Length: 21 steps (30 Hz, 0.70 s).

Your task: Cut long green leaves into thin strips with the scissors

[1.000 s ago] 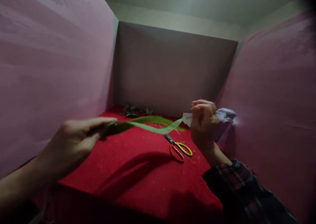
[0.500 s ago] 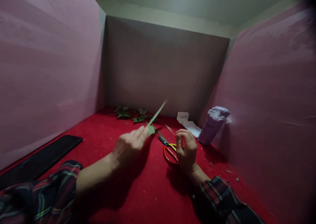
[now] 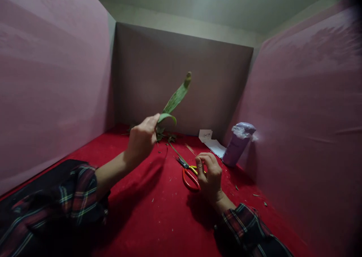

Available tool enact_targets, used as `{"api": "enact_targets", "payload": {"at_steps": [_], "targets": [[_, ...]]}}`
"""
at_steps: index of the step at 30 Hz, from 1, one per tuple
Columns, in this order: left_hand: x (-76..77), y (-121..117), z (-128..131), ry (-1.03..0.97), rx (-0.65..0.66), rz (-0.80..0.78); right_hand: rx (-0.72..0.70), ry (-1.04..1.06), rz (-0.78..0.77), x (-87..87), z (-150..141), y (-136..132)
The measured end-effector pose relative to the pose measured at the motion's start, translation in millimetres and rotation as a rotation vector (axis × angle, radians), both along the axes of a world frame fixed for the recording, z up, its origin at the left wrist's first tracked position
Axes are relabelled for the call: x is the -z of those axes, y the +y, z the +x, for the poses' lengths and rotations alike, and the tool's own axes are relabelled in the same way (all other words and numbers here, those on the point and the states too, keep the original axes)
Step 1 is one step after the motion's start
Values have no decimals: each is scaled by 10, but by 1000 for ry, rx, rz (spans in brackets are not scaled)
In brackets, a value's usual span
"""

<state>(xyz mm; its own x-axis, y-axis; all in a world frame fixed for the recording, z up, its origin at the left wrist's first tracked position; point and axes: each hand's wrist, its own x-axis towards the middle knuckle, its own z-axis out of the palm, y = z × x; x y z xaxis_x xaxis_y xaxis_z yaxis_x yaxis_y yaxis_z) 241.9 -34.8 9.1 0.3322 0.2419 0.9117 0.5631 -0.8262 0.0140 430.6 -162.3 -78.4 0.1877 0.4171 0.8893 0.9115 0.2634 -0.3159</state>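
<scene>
Pinched in my left hand is a long green leaf, held up in front of the back panel. The leaf slants up to the right with a browned tip, and a shorter part curls over near my fingers. My right hand hovers low over the red cloth, thumb and fingers closed together; what they hold, if anything, I cannot make out. Partly behind that hand lie scissors with red and yellow handles. A thin green strip lies against their blades.
Dark green leaves lie at the back of the red cloth. Thin sticks, white papers and a purple plastic-wrapped pack are to the right. A black object lies at left. Pink panels flank the space.
My left hand has lifted the leaf higher, turning its broad face toward me. My right hand keeps nearly the same closed pose beside the scissors. The view has shifted slightly.
</scene>
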Motion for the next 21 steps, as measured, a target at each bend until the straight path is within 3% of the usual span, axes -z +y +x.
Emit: {"api": "enact_targets", "payload": {"at_steps": [4, 7, 12, 16, 21], "targets": [[463, -201, -175, 204, 21, 108, -10, 13, -7, -4, 13, -4], [731, -435, -281, 503, 9, 89, -37, 4, -7, -11, -15, -10], [829, -785, -373, 767, 11, -81, -51, -29, -77, -11, -48, -10], [912, -926, -510, 698, 78, -85, -123, 67, -196, 34, -81, 2], [1061, -1064, -696, 493, 169, -28, -451, 487, -393, 84, -334, 42]]}}
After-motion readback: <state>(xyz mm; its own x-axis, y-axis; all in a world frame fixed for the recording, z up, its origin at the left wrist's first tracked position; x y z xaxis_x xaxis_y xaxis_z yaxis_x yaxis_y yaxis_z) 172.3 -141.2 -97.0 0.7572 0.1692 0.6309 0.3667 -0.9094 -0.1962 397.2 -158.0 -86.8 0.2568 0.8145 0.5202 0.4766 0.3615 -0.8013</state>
